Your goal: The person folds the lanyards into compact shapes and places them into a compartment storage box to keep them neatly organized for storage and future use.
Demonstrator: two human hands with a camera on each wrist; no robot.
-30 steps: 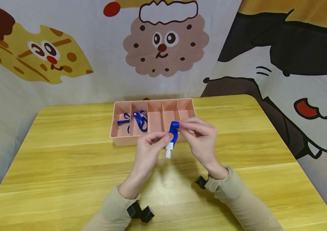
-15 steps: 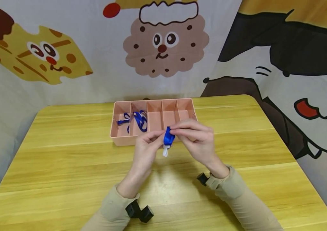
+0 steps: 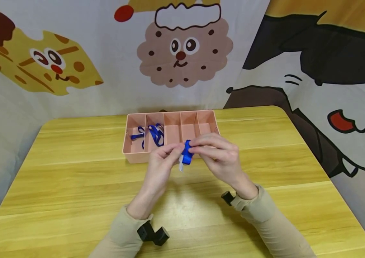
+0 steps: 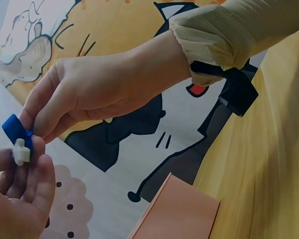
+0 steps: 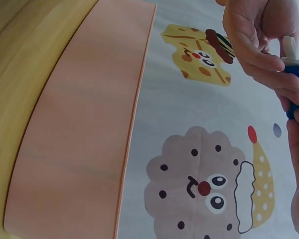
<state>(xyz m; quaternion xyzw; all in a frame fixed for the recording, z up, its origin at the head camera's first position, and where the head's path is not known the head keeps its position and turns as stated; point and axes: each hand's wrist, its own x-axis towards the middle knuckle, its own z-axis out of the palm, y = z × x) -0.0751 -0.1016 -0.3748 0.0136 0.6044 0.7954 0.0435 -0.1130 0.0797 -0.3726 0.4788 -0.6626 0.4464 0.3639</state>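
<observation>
A blue lanyard (image 3: 187,156), rolled or folded into a small bundle, is held up between both hands in front of the pink divided box (image 3: 137,157). My left hand (image 3: 160,165) pinches its left side between thumb and fingers, near the white plastic clip (image 3: 181,163) that hangs below. On the other side, the thumb and fingers of my right hand (image 3: 222,156) pinch the top of the strap. The left wrist view shows the clip (image 4: 21,152) lying over the fingers, with a blue loop (image 4: 12,128) above it. Fingers hide part of the bundle.
Two more blue lanyards lie in the box: one (image 3: 136,136) in the leftmost compartment, another (image 3: 154,133) in the one beside it. The box stands at the back of the wooden table (image 3: 72,172), close to a cartoon-printed cloth (image 3: 114,89).
My right hand has moved left, close to my left hand. The lanyard bundle has shifted left with it and turned, and its white clip now hangs at the left side.
</observation>
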